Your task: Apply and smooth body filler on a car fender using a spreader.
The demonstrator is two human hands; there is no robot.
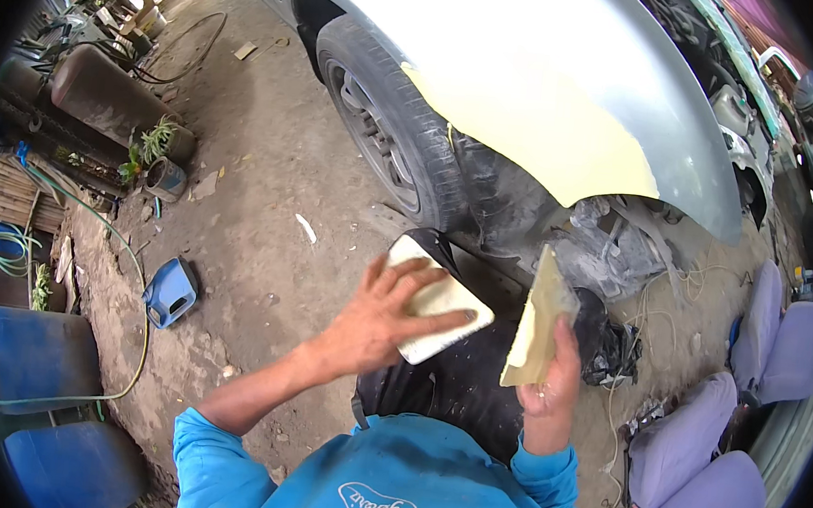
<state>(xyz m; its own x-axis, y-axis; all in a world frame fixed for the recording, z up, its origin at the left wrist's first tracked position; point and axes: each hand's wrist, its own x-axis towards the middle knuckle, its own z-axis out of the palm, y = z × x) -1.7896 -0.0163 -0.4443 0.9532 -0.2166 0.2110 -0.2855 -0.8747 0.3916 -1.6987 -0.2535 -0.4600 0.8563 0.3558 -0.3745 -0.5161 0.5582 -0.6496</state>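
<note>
Two hands at work over dark trousers: the left hand splays its fingers across a pale board; the right hand pinches a yellowish spreader, just right of the board, pale paste along one edge. Careful now! Those spread fingers look a loose hold; a knock could tip the board, and a jolt could drop paste on the trousers.

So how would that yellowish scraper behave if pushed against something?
Likely light: the scraper looks thin, and the right hand holds it alone. It may flex a little, being a flat sheet. The pale paste on it could make it slippery.
</note>
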